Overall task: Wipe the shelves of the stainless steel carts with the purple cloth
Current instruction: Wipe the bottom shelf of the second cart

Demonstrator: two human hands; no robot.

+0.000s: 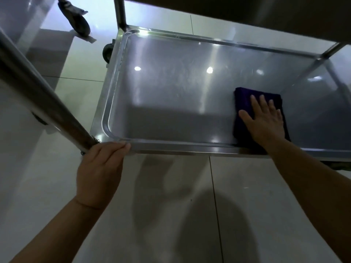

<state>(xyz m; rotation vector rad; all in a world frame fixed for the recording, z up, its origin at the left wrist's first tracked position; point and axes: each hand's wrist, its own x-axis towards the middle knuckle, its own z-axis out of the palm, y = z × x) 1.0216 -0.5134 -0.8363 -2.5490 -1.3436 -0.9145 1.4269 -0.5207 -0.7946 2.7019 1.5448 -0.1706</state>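
Down low, the bottom shelf (171, 88) of a stainless steel cart fills the upper middle of the view, a shallow tray with a raised rim and rounded corners, its metal catching several bright light spots. Near its right front part lies the purple cloth (245, 103), folded flat on the shelf surface. The right hand (264, 120) presses on it with straight, spread fingers, palm down, covering much of the cloth's right side. The left hand (100, 171) grips the shelf's front rim at the near left corner, fingers curled over the edge just beside the cart's upright post (38, 95), which runs diagonally across the left of the frame. Another shelf (247, 14) of the same cart looms dark above, along the top right. A black caster wheel (107, 52) shows at the far left corner of the cart. Pale glossy floor tiles (266, 205) lie beneath, and a dark shoe (78, 21) rests on them at the upper left.
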